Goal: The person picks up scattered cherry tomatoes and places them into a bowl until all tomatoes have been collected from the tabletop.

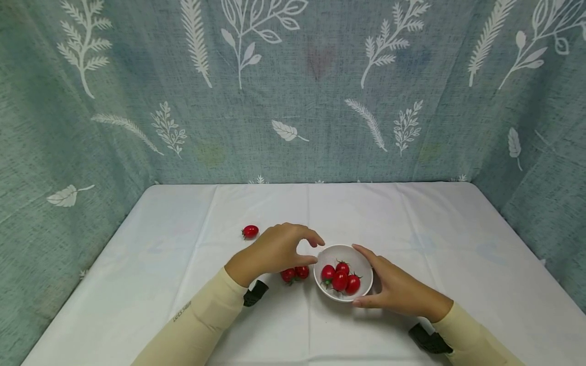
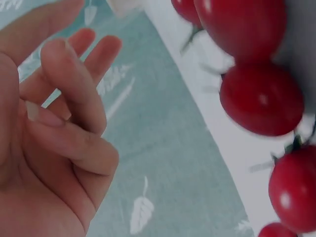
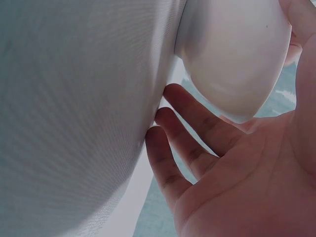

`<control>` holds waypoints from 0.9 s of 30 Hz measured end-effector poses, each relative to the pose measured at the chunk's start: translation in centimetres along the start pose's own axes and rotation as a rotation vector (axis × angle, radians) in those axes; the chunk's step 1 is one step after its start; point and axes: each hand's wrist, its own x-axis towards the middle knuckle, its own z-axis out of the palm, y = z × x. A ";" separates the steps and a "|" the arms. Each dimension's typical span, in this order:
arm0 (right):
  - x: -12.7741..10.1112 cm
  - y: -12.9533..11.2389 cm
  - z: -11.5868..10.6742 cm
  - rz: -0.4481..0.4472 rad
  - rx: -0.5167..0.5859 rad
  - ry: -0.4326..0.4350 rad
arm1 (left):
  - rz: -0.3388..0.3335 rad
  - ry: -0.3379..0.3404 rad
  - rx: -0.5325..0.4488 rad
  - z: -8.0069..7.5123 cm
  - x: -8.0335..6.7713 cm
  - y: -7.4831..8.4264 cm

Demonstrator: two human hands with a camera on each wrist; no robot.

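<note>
1. Gripping a smooth white round bowl [image 1: 336, 254] with the right hand [image 1: 403, 287]: thumb at the near side of the rim, forefinger at the far side, remaining three fingers spread apart beneath (seen from the right wrist), tips down by the white cloth-covered tabletop [image 1: 389, 223].
2. Standing upright near the middle of the tabletop, between its left and right edges and well apart from the far edge: the bowl, with four glossy red cherry tomatoes [image 1: 340, 280], green stem ends on, clustered in it.
3. Hovering just left of the rim with the left hand [image 1: 274, 249], thumb and forefinger spread with a gap between, other fingers loosely bent; impossible to tell if touching the rim.
4. Lying on the cloth beside the bowl, partly behind that hand: two red oval tomatoes [image 1: 288, 275].
5. Lying farther toward the far left corner: a single red oval tomato [image 1: 250, 232].
6. Printed on the cream left sleeve [image 1: 201, 325]: small dark lettering [image 1: 182, 311], perhaps starting "LETS" (too small to read surely).
7. Hanging beyond the far edge: blue-green fabric [image 1: 320, 112] with white leaf prints.
</note>
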 end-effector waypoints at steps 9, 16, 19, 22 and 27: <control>0.0 0.1 0.0 0.001 -0.015 0.009 | -0.100 -0.113 -0.049 -0.5 -0.4 -1.9; 0.0 0.0 0.0 -0.003 -0.022 0.010 | -0.143 -0.143 -0.025 -0.1 -0.4 -2.0; 0.0 0.0 0.0 -0.004 -0.021 0.011 | -0.152 -0.163 -0.008 0.2 -0.3 -2.0; 0.0 0.0 0.0 -0.001 -0.018 0.007 | -0.153 -0.174 0.000 0.5 -0.3 -2.1; 0.0 0.0 0.1 0.005 -0.017 0.000 | -0.152 -0.167 -0.007 0.9 -0.3 -2.2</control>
